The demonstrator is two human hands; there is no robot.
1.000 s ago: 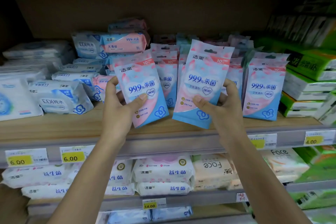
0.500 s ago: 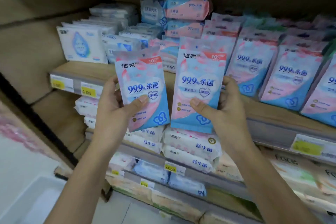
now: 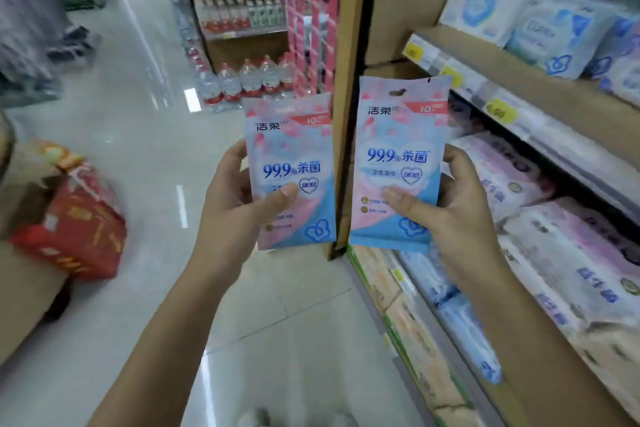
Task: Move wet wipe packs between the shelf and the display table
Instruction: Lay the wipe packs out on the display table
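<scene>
- The left hand point(image 3: 235, 198) pinches a flat pink-and-blue plastic wet wipe pack point(image 3: 291, 163), thumb clamped on its face and fingers behind. The right hand point(image 3: 457, 215) grips a second pack of the same kind point(image 3: 398, 163) likewise.
- Both packs are held upright, side by side but apart, over the pale tiled floor point(image 3: 138, 135), left of the wooden shelf point(image 3: 540, 80).
- Step in hand, as judged: carrying two packs from shelf to display table.
- The next move calls for finding the table and setting each pack down.
- No display table can be identified. The red carton point(image 3: 79, 222) at near left is blurred, and the fingers behind the packs are mostly hidden.
</scene>
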